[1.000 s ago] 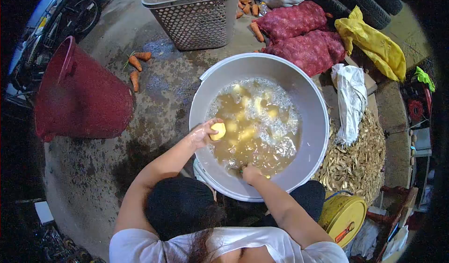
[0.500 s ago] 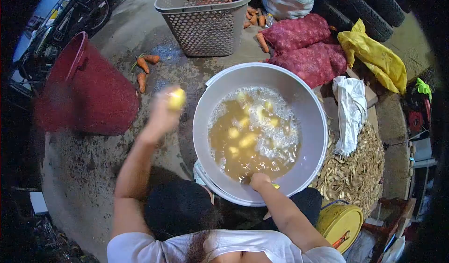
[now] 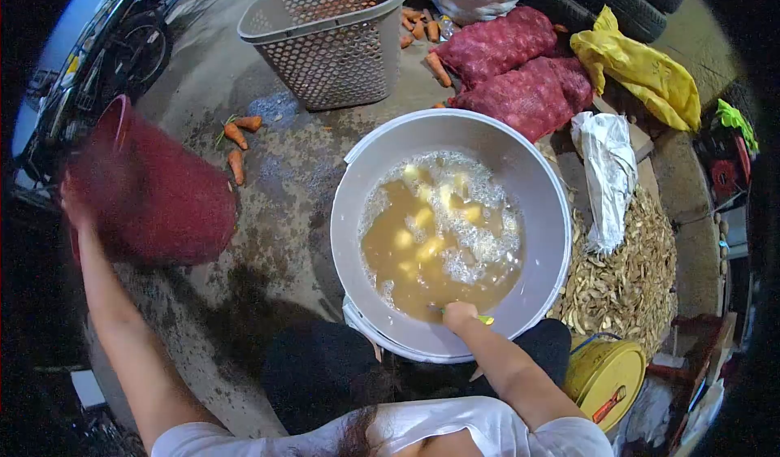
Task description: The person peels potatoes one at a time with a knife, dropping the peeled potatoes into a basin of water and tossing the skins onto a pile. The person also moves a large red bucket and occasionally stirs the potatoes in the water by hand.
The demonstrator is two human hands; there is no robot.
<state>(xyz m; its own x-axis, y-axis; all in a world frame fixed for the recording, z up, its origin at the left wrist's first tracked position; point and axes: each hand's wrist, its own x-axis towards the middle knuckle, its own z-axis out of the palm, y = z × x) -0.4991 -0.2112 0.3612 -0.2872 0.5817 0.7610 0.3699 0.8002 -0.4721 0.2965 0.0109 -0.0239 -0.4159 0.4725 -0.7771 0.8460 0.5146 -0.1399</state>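
Red bucket [image 3: 154,189] blurred | left hand [image 3: 75,201] blurred | right hand [image 3: 459,315] hides tool [image 3: 485,320]

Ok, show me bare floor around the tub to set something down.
Bare floor lies between the red bucket and the tub, nearer than the carrots; another patch left of the basket. Right of the tub is crowded: sacks, white bag, peels, yellow bucket. The right hand grips a green tool at its rim.

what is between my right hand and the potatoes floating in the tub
Nothing visible. The right hand, closed on a green-tipped tool, sits at the near rim of the grey tub. The potatoes float just beyond it in murky, foamy water, with only open water between.
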